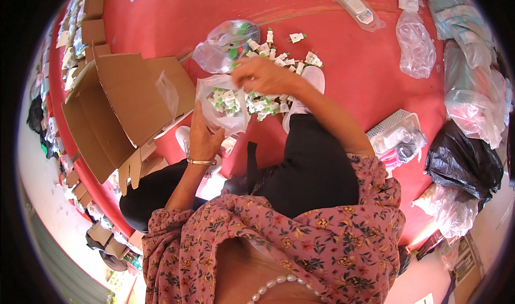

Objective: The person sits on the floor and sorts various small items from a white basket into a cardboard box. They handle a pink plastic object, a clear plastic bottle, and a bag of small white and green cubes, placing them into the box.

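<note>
A clear plastic bag point(242, 122) stands open between my feet, partly filled with small white-and-green plugs point(225, 101). My left hand point(205, 131) grips its near-left edge, the thumb pressed to the plastic. Over the bag's far-right rim hangs my right hand point(265, 74), slightly blurred, with its fingers curled together; whether a plug is between them is hidden. Beneath and beyond that hand spreads a loose pile of the same plugs point(265, 106), reaching toward my right shoe point(313, 79). Behind the bag lies another clear bag point(217, 49) with green pieces in it.
An open cardboard box point(153, 86) stands at my left. On the red floor to the right are a white plastic basket point(394, 129), a blister pack point(358, 8) and a crumpled clear bag point(416, 46). A black plastic bag point(464, 156) sits by the right edge.
</note>
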`<state>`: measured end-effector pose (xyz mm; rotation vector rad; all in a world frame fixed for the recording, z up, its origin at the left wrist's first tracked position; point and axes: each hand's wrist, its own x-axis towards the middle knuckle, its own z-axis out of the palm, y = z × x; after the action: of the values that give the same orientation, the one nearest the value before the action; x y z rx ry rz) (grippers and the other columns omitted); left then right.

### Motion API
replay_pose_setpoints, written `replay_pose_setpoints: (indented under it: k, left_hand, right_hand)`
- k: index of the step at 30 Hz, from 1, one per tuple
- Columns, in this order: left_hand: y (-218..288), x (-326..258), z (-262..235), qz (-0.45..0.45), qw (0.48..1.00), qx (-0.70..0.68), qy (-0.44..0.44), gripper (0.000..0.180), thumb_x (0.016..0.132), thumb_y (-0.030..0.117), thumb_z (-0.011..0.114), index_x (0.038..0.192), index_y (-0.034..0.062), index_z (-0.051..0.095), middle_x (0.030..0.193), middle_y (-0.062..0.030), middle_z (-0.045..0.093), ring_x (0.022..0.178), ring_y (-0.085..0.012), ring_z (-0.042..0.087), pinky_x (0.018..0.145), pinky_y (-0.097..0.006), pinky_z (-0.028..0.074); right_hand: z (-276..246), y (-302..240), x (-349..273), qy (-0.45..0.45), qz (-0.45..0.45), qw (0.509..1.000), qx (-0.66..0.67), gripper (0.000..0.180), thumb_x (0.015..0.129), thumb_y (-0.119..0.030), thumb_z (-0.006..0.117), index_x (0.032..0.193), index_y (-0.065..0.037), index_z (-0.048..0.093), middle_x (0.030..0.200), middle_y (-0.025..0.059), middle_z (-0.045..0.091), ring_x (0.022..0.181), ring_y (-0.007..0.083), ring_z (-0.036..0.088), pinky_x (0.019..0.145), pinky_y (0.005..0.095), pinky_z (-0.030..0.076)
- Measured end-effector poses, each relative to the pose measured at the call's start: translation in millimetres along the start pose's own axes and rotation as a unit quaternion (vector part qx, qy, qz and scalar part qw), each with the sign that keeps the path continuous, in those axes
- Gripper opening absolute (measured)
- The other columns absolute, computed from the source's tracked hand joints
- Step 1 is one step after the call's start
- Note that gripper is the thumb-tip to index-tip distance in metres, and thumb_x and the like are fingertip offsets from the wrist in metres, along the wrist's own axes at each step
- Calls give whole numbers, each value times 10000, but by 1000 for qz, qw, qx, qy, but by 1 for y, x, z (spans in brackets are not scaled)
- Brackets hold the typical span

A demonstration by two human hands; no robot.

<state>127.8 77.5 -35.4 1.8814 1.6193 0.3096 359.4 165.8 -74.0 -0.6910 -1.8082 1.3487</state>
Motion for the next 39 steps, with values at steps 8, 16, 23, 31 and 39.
replay_pose_setpoints:
  k: [8, 16, 23, 31, 39]
  left_hand:
    - [7, 2, -7, -37, 998, -38, -23, 827, 600, 34, 617, 1318, -43, 213, 1092, -233, 515, 955, -304, 557, 811, -330, 459]
    - [-1, 0, -1, -5, 1000, -20, -4, 816, 600, 42, 603, 1319, -33, 224, 1053, -227, 550, 909, -277, 590, 782, -317, 476]
    - [-2, 0, 1, -2, 1000, 11, -8, 799, 595, 42, 601, 1308, -39, 248, 1050, -226, 556, 905, -265, 596, 780, -310, 476]
    - [-3, 0, 1, -3, 1000, 14, -7, 771, 603, 49, 596, 1296, -43, 270, 1025, -230, 567, 883, -271, 604, 773, -315, 477]
    - [7, 2, -4, -66, 996, -13, -53, 816, 598, 47, 625, 1298, -86, 229, 1246, -265, 390, 1133, -341, 433, 935, -337, 374]
  right_hand:
    - [37, -14, 11, -34, 121, 973, -192, 255, 775, -184, 520, 1011, -94, 555, 905, 159, 549, 839, 333, 559, 703, 432, 447]
    - [-14, 150, -67, -25, 296, 828, -476, 471, 625, -356, 690, 944, -49, 526, 982, 140, 536, 962, 298, 508, 758, 448, 404]
    - [6, 120, -51, -120, 390, 774, -485, 544, 516, -352, 770, 931, -41, 604, 1020, 103, 544, 969, 243, 504, 765, 408, 392]
    - [23, 143, -70, -46, 291, 795, -531, 193, 706, -145, 542, 852, -42, 616, 880, 111, 596, 887, 244, 540, 712, 402, 408]
    - [-13, 118, -67, 39, 364, 887, -283, 353, 735, -321, 591, 898, -8, 573, 952, 184, 600, 895, 288, 582, 770, 402, 444]
